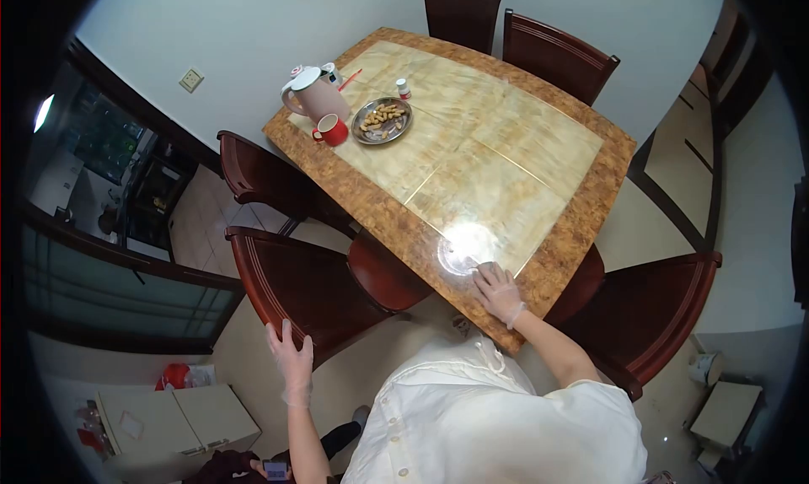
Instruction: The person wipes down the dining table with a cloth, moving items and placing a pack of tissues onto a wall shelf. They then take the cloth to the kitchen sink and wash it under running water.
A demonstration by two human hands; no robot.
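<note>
My right hand (pixel 499 294), in a thin clear glove, lies on the near corner of the marble-patterned table (pixel 472 159). Its fingers are spread, beside a bright patch of glare. A small greyish patch shows by the fingertips; I cannot make out what it is. My left hand (pixel 292 362), also in a clear glove, is raised at the left with fingers apart and nothing in it. Closest to it is the back of a dark red wooden chair (pixel 282 286); whether they touch, I cannot tell.
On the far left of the table stand a pink kettle (pixel 320 100), a red mug (pixel 331 131), a metal plate (pixel 371 138) of peanuts and a small white bottle (pixel 403 88). Another chair (pixel 653 315) is at right. A person's hand (pixel 257 466) holds a phone (pixel 276 470) at lower left.
</note>
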